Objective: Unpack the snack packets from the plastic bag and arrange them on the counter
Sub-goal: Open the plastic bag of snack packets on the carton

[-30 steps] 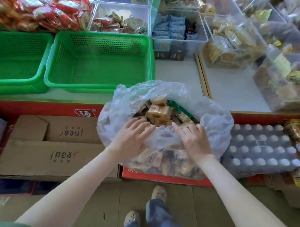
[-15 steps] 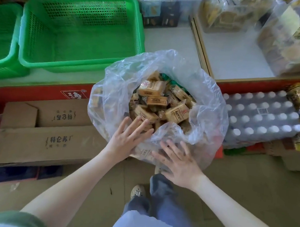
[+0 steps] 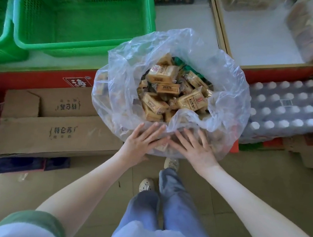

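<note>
Both hands flat, fingers spread: left hand (image 3: 142, 141), right hand (image 3: 196, 149) press near side of bag (image 3: 116, 87); packets (image 3: 172, 89) inside; basket (image 3: 81, 15) beyond.

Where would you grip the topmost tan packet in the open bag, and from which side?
Pinch the topmost packet across its long edges, coming straight down through the open mouth of the plastic bag. It lies label-up on the heap, uncovered, with flat sides to squeeze. The left hand and right hand both rest open on the bag's near wall.
</note>
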